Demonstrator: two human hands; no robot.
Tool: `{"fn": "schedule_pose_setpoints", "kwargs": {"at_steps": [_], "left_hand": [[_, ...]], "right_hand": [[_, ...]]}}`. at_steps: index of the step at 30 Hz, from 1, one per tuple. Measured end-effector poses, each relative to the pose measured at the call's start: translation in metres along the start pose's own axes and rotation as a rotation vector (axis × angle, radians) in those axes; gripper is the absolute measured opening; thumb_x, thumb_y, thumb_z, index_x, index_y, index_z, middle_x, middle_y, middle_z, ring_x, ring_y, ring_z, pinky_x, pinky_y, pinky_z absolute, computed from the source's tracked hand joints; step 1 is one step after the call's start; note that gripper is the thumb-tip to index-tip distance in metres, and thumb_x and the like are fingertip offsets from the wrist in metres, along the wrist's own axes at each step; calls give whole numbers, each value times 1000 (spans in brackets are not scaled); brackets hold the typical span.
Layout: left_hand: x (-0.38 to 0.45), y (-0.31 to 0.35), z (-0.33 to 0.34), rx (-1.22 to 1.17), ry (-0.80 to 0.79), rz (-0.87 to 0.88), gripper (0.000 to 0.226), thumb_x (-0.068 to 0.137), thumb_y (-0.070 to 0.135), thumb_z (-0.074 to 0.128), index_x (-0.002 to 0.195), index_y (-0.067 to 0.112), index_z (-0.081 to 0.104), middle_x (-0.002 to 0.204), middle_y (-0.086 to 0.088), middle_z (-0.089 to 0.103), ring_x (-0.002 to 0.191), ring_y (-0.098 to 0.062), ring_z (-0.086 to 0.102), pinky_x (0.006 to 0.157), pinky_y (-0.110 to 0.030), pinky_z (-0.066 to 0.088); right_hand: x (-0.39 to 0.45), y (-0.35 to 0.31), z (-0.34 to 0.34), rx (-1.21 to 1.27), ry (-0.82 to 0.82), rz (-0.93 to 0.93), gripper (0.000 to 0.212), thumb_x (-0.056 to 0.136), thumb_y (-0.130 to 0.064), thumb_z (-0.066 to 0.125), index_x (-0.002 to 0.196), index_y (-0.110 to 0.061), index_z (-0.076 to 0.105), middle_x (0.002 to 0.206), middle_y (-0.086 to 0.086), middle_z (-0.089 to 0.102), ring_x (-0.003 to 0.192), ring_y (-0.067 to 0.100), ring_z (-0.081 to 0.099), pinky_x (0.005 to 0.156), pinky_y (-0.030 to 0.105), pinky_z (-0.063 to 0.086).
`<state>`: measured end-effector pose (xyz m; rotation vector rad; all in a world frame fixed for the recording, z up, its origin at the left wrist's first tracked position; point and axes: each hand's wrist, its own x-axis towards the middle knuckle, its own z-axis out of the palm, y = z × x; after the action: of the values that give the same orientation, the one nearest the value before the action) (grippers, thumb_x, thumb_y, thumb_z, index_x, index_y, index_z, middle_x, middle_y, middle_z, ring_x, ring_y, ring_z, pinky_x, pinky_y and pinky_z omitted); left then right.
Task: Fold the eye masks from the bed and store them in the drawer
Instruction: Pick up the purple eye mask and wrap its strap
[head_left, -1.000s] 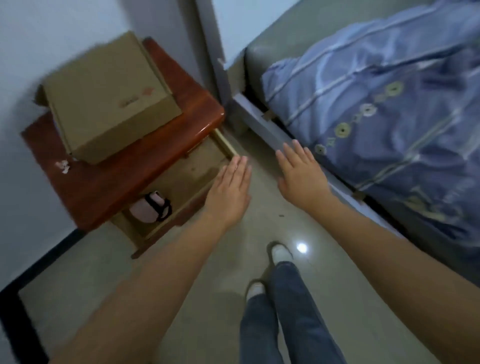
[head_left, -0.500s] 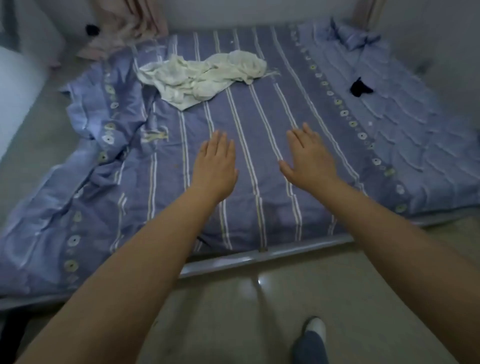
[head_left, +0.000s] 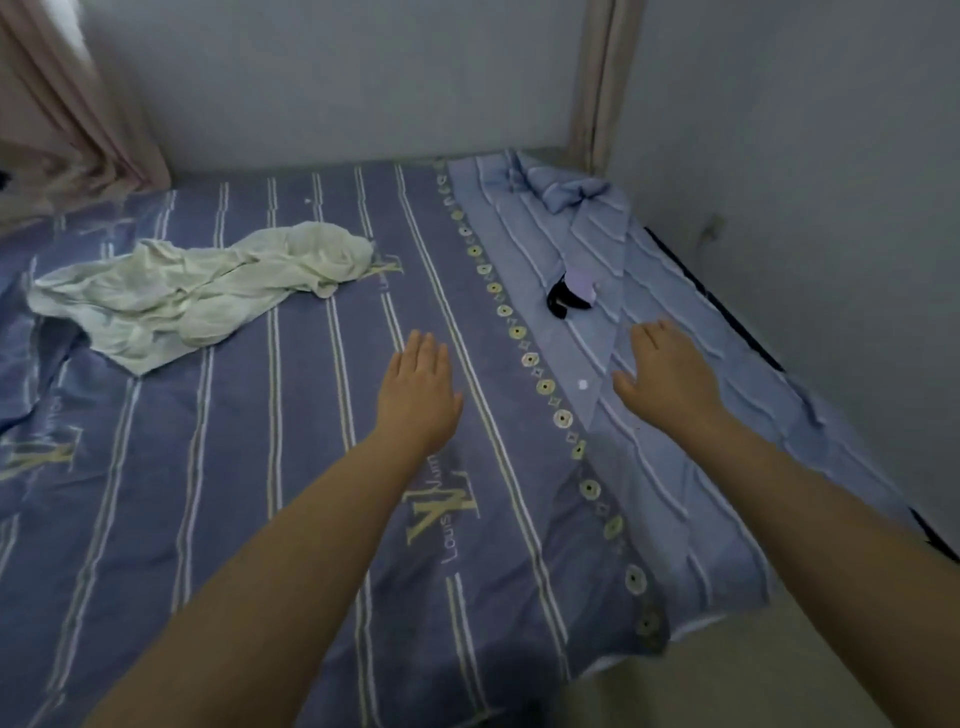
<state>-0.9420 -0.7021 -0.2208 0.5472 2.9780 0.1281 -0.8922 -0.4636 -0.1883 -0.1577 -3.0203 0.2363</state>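
An eye mask (head_left: 570, 294), pale lilac with a black strap, lies crumpled on the light-blue part of the bed (head_left: 332, 467), toward the far right. My right hand (head_left: 662, 376) hovers flat and empty just in front of it, fingertips a short way below the mask. My left hand (head_left: 418, 392) is stretched out flat over the striped purple sheet, further left, holding nothing. The drawer is out of view.
A crumpled off-white cloth (head_left: 192, 291) lies on the left half of the bed. A bunched light-blue pillowcase (head_left: 566, 192) sits at the far right corner. Grey walls close in behind and on the right; a pink curtain (head_left: 67, 104) hangs at the far left.
The view swung from the bedside drawer to the bed. Both hands have come forward over the sheet, and the right hand has neared the eye mask.
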Motion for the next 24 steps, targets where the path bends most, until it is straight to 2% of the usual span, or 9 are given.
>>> {"fn": "schedule_pose_setpoints", "kwargs": {"at_steps": [3, 9, 13, 18, 21, 24], "left_hand": [[77, 8, 25, -36, -31, -30, 61, 97, 33, 32, 140, 4, 0, 155, -16, -2, 142, -29, -6, 118, -42, 6], [221, 30, 101, -110, -140, -92, 60, 96, 31, 32, 140, 2, 3, 154, -17, 0, 142, -28, -6, 117, -40, 4], [279, 58, 162, -180, -195, -118, 59, 95, 30, 33, 140, 2, 5, 154, -17, 4, 142, -28, -3, 117, -40, 6], [328, 89, 225, -332, -159, -214, 61, 95, 31, 36, 139, 2, 6, 154, -17, 7, 142, -29, -2, 117, -40, 7], [348, 112, 258, -400, -148, -321, 66, 94, 38, 34, 140, 3, 2, 155, -16, 0, 142, -27, -6, 117, -40, 1], [351, 129, 284, -355, -43, -406, 71, 91, 50, 25, 140, 5, 2, 155, -15, 2, 142, -25, -5, 116, -38, -5]], "right_hand": [[70, 42, 29, 18, -36, 36, 40, 85, -13, 55, 117, 9, 44, 119, 29, 53, 118, 38, 43, 99, 44, 33], [201, 116, 116, 64, -150, 65, 35, 84, -9, 53, 113, 9, 46, 117, 28, 53, 119, 38, 42, 97, 41, 33], [259, 155, 174, 57, -230, 16, 31, 82, -7, 55, 107, 10, 49, 110, 30, 54, 105, 38, 49, 92, 41, 34], [327, 190, 236, 165, -247, 17, 43, 86, -13, 54, 122, 5, 40, 126, 25, 46, 116, 36, 44, 93, 41, 37], [365, 202, 265, 258, -243, 48, 63, 86, -22, 57, 134, 3, 24, 141, 24, 32, 128, 36, 34, 103, 46, 35], [390, 217, 292, 191, -313, -89, 64, 83, -23, 60, 134, -1, 28, 147, 24, 23, 131, 37, 28, 105, 45, 30]]}}
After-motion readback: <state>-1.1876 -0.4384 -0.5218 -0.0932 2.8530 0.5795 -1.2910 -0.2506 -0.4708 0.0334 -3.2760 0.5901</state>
